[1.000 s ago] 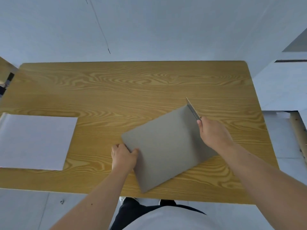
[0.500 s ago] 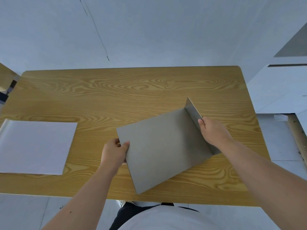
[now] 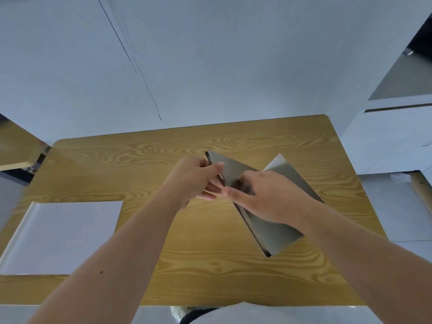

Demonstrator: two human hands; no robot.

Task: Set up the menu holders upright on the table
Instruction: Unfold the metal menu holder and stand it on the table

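A grey folded menu holder [image 3: 273, 232] stands on edge above the right half of the wooden table [image 3: 210, 272], its big panel now nearly upright and a second flap [image 3: 284, 169] angled out behind. My left hand [image 3: 198, 178] pinches the panel's top edge near its far corner. My right hand [image 3: 266, 195] lies spread on the near face of the panel, with the thumb toward the left hand. A second holder [image 3: 60, 237], white, lies flat at the table's left edge.
Pale floor surrounds the table. A white cabinet [image 3: 392, 136] stands at the right and another wooden surface [image 3: 16, 150] shows at the far left. My legs and a shoe [image 3: 187, 312] show below the table's near edge.
The grey holder has been raised from lying flat to standing on edge. Both hands came together at its top, and the camera tilted up.
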